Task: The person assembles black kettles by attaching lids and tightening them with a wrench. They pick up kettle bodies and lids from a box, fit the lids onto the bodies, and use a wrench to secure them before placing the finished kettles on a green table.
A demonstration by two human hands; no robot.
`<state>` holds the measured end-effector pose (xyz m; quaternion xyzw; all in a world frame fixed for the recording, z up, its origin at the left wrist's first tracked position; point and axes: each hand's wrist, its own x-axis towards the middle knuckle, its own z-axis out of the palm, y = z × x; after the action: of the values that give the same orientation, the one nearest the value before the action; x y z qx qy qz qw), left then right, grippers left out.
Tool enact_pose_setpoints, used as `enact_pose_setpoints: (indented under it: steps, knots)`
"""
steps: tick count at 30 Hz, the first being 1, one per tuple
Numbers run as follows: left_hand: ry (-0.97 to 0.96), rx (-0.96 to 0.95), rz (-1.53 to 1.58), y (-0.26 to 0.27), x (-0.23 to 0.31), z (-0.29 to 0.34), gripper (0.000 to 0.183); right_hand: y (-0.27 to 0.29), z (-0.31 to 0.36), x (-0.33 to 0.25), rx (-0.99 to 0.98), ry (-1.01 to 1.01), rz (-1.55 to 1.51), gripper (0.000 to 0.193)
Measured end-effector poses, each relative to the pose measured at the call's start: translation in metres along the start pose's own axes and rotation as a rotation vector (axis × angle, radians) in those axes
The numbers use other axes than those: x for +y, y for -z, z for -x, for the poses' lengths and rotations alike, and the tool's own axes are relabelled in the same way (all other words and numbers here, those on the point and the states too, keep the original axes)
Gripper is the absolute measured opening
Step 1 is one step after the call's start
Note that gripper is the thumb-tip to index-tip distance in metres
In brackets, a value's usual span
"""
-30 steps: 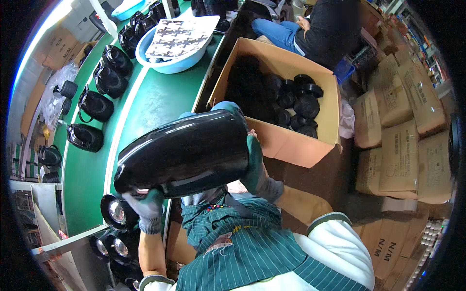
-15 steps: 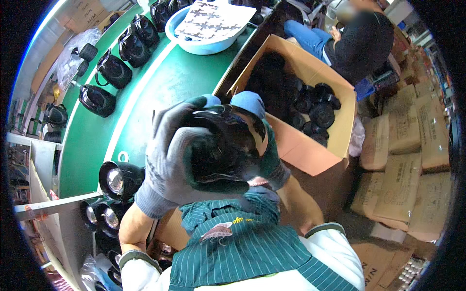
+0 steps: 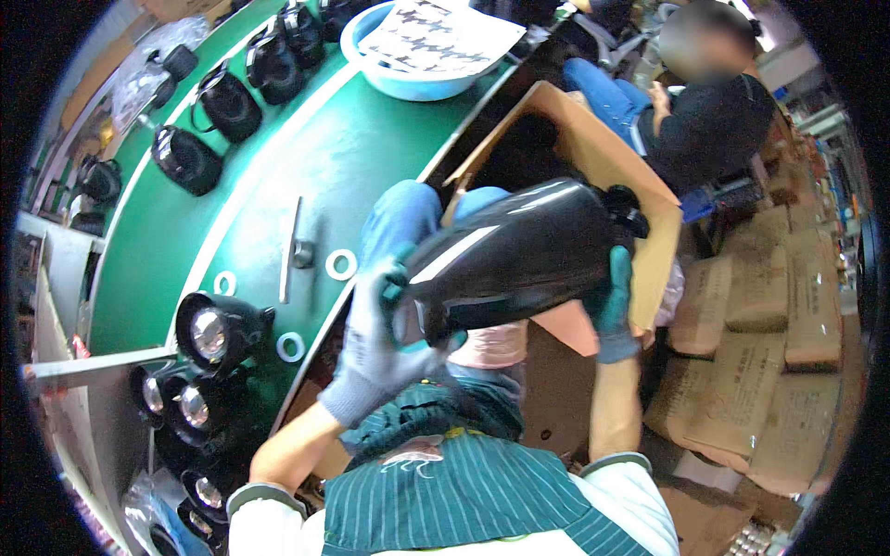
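Observation:
A large glossy black jug body (image 3: 519,250) lies tilted across my front, its right end higher. My left hand (image 3: 375,329), in a grey and dark-green glove, grips its lower left end, with the thumb below. At the other end my right hand (image 3: 610,301), gloved the same way, is closed on the underside. The fingers behind the jug are hidden. To the left, on the green table, lie white rings (image 3: 341,265), a small black part (image 3: 303,254) and a thin rod (image 3: 290,250).
Black jugs (image 3: 188,159) line the table's far left. A blue basin (image 3: 413,85) holds a patterned sheet. An open carton (image 3: 649,190) of black parts stands right, partly behind the jug. Black bodies with shiny linings (image 3: 209,334) sit near left. A person (image 3: 709,116) sits beyond; cartons (image 3: 732,389) are stacked right.
The jug has turned from end-on to lengthwise and shifted right. My hands have moved apart, the left one down and the right one outward. The rings and rod on the table have come into view.

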<state>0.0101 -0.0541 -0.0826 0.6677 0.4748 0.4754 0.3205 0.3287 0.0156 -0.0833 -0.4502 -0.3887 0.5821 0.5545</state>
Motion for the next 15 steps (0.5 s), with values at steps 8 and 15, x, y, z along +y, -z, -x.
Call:
enact_pose_setpoints:
  steps: [8,15]
  knots:
    - [0.139,-0.601,-0.383,0.046,-0.034,0.028,0.079,-0.124,0.02,-0.048,-0.269,0.523,1.169,0.087]
    - [0.555,-0.764,-0.06,0.08,-0.037,-0.028,0.069,-0.151,0.003,-0.051,-0.178,0.488,1.242,0.076]
